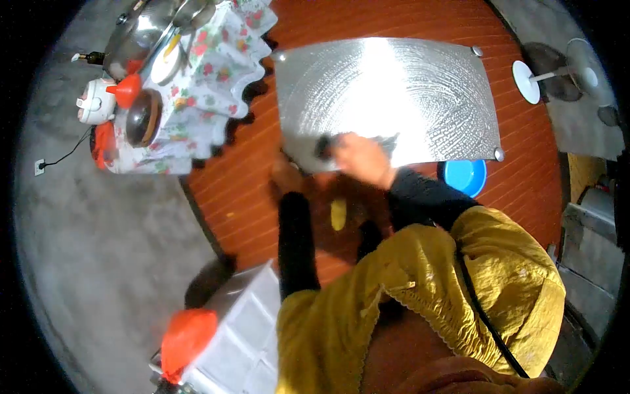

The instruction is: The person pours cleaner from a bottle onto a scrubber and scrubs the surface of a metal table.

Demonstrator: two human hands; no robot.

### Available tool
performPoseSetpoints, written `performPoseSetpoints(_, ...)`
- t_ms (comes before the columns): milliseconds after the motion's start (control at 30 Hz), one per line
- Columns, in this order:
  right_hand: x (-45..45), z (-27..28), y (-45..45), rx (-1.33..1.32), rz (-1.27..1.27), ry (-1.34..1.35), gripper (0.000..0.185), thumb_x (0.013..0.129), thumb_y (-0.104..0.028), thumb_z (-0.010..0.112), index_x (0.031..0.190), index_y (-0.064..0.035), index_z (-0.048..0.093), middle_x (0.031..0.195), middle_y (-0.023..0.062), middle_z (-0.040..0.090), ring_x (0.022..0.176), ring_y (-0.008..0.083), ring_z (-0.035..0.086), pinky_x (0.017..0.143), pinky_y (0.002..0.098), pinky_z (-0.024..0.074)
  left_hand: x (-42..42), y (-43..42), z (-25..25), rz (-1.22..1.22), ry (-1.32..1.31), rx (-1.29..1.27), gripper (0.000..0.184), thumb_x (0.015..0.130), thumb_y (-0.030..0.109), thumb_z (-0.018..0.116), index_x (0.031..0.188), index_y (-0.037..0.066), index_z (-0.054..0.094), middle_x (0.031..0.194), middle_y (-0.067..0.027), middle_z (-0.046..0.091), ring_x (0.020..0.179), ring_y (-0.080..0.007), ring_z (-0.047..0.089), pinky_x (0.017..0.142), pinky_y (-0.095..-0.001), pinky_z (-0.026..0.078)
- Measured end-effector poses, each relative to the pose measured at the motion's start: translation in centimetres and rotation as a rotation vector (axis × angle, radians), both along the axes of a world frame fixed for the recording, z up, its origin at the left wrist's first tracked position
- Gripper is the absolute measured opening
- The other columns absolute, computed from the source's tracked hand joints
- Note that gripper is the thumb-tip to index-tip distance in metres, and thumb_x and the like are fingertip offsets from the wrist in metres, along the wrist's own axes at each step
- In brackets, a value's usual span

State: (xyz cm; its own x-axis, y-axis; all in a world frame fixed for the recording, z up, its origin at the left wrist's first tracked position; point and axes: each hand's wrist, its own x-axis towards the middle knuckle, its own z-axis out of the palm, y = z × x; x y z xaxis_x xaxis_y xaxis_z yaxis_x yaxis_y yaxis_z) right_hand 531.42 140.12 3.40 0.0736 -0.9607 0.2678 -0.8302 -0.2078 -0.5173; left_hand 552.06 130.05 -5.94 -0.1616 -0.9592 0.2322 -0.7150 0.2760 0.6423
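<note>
A glass-like table top [315,85] with a bright glare is covered in curved, wet-looking streaks. My right hand [364,157] is closed on a dark, blurred object [323,147] pressed to the surface near its lower left part. Beside it, my left hand [287,176] is at the lower left corner of the table top, its fingers smeared and partly hidden, so its grip cannot be made out. Below the front edge, a yellow slipper-like shape [338,215] shows on the red-brown floor.
A blue basin [464,176] is under the right front corner. To the left stands a flowered cloth-covered table [210,85] with pans, a red funnel [126,90] and a white cooker [96,101]. White drawers [239,328] are at the lower left, a white round stand [525,83] at the right.
</note>
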Motion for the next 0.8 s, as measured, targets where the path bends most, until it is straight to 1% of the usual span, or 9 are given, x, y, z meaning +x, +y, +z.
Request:
performPoseSetpoints(167, -18.8, -0.5, 3.3, 0.144, -0.684, 0.305, 0.027, 0.086, -0.017, 0.052, 0.109, -0.0108, 0.064, 0.092, 0.0196, 0.058, 0.084, 0.0341, 0.057, 0.074, 0.044, 0.0499, -0.3, -0.3, 3.4, 0.088, 0.059, 0.508, 0.04, 0.097, 0.028, 0.033, 0.117, 0.0, 0.054, 0.1, -0.0237, 0.062, 0.095, -0.0378, 0.06, 0.084, -0.0408, 0.047)
performPoseSetpoints(267, -27.9, -3.6, 4.0, 0.006, -1.02, 0.483, 0.03, 0.086, -0.022, 0.053, 0.111, -0.0088, 0.063, 0.092, 0.0216, 0.058, 0.086, 0.0367, 0.055, 0.076, 0.0451, 0.0469, -0.3, -0.4, 0.4, 0.166, 0.021, 0.356, 0.037, 0.095, 0.024, 0.038, 0.117, 0.0, 0.054, 0.099, -0.0246, 0.062, 0.094, -0.0406, 0.058, 0.084, -0.0424, 0.047)
performPoseSetpoints(367, -28.4, -5.1, -2.3, -0.002, -0.808, 0.574, 0.028, 0.086, -0.02, 0.052, 0.108, -0.008, 0.064, 0.095, 0.0196, 0.059, 0.09, 0.0355, 0.054, 0.081, 0.0431, 0.0461, 0.7, -0.7, -0.8, 0.067, 0.062, 0.169, 0.032, 0.093, 0.02, 0.041, 0.111, 0.0, 0.057, 0.097, -0.0235, 0.062, 0.09, -0.0406, 0.059, 0.079, -0.0453, 0.047)
performPoseSetpoints(433, -21.0, -2.0, -9.1, -0.118, -0.701, 0.371, 0.026, 0.087, -0.015, 0.046, 0.103, -0.0051, 0.064, 0.104, 0.0155, 0.061, 0.097, 0.0319, 0.055, 0.086, 0.0421, 0.0458, 1.4, -1.0, -1.9, 0.13, 0.371, 0.383, 0.051, 0.098, 0.041, 0.032, 0.106, -0.003, 0.058, 0.085, -0.0177, 0.06, 0.075, -0.0301, 0.057, 0.067, -0.0412, 0.045)
performPoseSetpoints(533, -9.2, -1.2, -15.0, -0.019, -0.395, 0.263, 0.024, 0.087, -0.017, 0.051, 0.106, -0.0073, 0.063, 0.101, 0.0153, 0.06, 0.097, 0.0316, 0.056, 0.082, 0.0412, 0.0483, -0.3, -0.8, 2.6, -0.073, 0.071, 0.252, 0.054, 0.098, 0.044, 0.033, 0.105, -0.002, 0.059, 0.08, -0.0115, 0.058, 0.07, -0.0211, 0.055, 0.062, -0.0361, 0.045)
performPoseSetpoints(600, -1.7, -1.5, -14.2, -0.101, -0.191, -0.046, 0.015, 0.088, -0.017, 0.052, 0.09, -0.0055, 0.06, 0.09, 0.0149, 0.058, 0.084, 0.0315, 0.058, 0.072, 0.0438, 0.0476, -0.2, -0.6, 2.6, -0.106, 0.088, 0.224, 0.055, 0.098, 0.046, 0.033, 0.104, -0.002, 0.06, 0.079, -0.0099, 0.058, 0.069, -0.0196, 0.054, 0.061, -0.0352, 0.045)
performPoseSetpoints(667, 6.3, -4.4, -14.3, -0.566, -0.639, 0.232, 0.011, 0.085, -0.018, 0.054, 0.084, -0.0082, 0.059, 0.083, 0.0131, 0.056, 0.077, 0.0291, 0.057, 0.067, 0.0414, 0.0472, 0.3, -0.9, 1.7, -0.151, 0.119, 0.189, 0.057, 0.097, 0.049, 0.033, 0.103, -0.001, 0.061, 0.078, -0.0083, 0.058, 0.068, -0.018, 0.053, 0.06, -0.0342, 0.045)
performPoseSetpoints(700, 4.2, -2.5, -10.9, -0.371, 0.102, 0.061, 0.01, 0.084, -0.018, 0.054, 0.083, -0.009, 0.059, 0.081, 0.0126, 0.056, 0.076, 0.0283, 0.057, 0.067, 0.0402, 0.0475, 0.8, -1.0, 1.2, -0.159, 0.09, 0.15, 0.058, 0.096, 0.05, 0.034, 0.102, -0.001, 0.061, 0.078, -0.0077, 0.058, 0.067, -0.0174, 0.053, 0.06, -0.0345, 0.045)
performPoseSetpoints(800, -0.8, -5.5, -13.0, -0.441, -0.12, 0.419, 0.017, 0.081, -0.022, 0.055, 0.089, -0.0117, 0.066, 0.082, 0.0128, 0.055, 0.082, 0.027, 0.056, 0.07, 0.0439, 0.0485, 1.0, -0.9, 1.1, -0.12, 0.22, 0.258, 0.057, 0.096, 0.05, 0.035, 0.101, 0.0, 0.062, 0.077, -0.0068, 0.058, 0.066, -0.0166, 0.053, 0.058, -0.0347, 0.045)
